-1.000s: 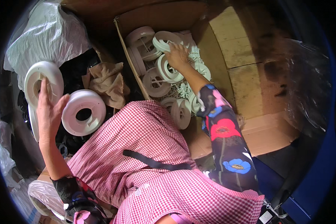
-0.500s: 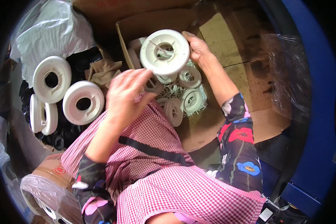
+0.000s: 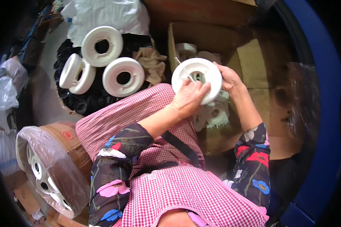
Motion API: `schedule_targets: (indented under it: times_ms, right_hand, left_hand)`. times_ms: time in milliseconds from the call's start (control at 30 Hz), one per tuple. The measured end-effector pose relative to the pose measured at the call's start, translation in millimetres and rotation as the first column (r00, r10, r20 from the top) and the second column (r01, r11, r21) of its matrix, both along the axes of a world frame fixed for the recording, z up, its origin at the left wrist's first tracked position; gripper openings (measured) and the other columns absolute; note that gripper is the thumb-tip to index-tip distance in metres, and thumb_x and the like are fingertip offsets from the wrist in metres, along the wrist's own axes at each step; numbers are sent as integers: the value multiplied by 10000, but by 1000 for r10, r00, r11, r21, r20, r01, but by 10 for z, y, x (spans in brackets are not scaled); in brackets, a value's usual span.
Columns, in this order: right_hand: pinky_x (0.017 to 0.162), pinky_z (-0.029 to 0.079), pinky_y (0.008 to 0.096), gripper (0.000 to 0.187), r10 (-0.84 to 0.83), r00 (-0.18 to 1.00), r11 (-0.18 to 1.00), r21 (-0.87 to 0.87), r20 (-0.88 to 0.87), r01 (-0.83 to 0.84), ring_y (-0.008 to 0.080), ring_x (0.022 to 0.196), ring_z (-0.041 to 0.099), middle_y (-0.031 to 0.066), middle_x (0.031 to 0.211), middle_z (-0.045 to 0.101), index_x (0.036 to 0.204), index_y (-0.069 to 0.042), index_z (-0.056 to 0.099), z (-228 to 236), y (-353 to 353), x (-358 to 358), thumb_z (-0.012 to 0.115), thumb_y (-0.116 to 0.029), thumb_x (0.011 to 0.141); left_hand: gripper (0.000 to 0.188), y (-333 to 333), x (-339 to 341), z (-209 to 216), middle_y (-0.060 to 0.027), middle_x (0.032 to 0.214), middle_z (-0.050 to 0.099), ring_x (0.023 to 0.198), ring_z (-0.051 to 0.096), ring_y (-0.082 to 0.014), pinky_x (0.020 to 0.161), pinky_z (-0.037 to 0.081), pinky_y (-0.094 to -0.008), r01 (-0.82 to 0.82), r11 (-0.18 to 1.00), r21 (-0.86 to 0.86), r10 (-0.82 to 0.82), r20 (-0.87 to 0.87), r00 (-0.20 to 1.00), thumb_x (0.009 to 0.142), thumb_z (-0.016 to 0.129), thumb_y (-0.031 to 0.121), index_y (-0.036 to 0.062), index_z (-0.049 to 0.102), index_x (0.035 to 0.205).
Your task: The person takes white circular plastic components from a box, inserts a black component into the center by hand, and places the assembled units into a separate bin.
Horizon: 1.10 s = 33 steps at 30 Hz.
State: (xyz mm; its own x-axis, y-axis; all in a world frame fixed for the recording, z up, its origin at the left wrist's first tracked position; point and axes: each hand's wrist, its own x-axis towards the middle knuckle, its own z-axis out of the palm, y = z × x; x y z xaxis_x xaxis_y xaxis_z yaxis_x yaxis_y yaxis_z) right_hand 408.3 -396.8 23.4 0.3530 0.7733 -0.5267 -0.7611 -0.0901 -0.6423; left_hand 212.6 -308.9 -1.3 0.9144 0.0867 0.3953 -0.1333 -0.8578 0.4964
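Note:
My right hand grips a white plastic ring by its right rim, thumb toward the near face, over an open cardboard box. My left hand is at the ring's central hole, its fingers drawn together on a thin white plastic stick that slants up out of the hole to the left. The fingertips partly hide the stick's lower end and the hole. Three similar white rings, an upper ring, a lower right ring and a tilted left ring, lie on a heap of black parts.
The cardboard box holds more white rings and thin white scraps. A tan cloth and a white plastic sack adjoin the black heap. At lower left stands a plastic-lined carton of white rings. Blue machinery borders the right.
My left hand has moved from beside the ring to its centre and closed on the thin stick. My right hand still holds the ring, now tilted differently. The whole view has shifted.

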Motion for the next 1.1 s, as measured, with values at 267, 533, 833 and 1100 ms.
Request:
schedule_targets:
  times_ms: [267, 533, 833, 1100]
  right_hand:
    - [833, 526, 365, 383, -146, 966, 946, -255, 212, 199, 188, 957, 619, 110, 1067, 643, 1163, 7, 558, -69, -120, -101, 384, -298, 1009]
    - [797, 507, 285, 327, -354, 641, 932, 317, 682, 177, 140, 929, 597, 77, 1040, 636, 1145, 38, 519, -242, 195, -853, 570, -34, 831]
    - [573, 378, 205, 113, 272, 480, 936, -113, 834, -333, 48, 654, 449, -4, 731, 529, 842, -18, 575, 767, -189, -490, 565, -117, 896]
    - [847, 468, 454, 539, 921, 47, 359, -888, 387, 286, 379, 978, 610, 211, 1019, 647, 1137, -28, 586, -1501, -422, 406, 662, -442, 800]
  left_hand:
    - [706, 106, 104, 128, -200, 1080, 619, 1023, 596, -336, 979, 384, -420, -11, 924, -383, 35, 58, 998, 600, 756, 100, 12, 482, 1244]
    - [601, 302, 178, 464, -128, 1068, 627, 968, 615, -210, 829, 511, -324, -139, 572, -808, 148, -65, 987, 726, 782, 218, 12, 515, 1223]
    - [401, 2649, -947, 1388, -83, 992, 638, 864, 633, -163, 766, 510, -279, -418, 600, -682, 387, -210, 898, 884, 585, 285, -10, 582, 1155]
    - [468, 4173, -1798, 793, -130, 1110, 621, 1046, 587, -199, 904, 440, -279, -630, 764, -135, 611, -161, 775, 904, 621, 260, 44, 521, 1307]
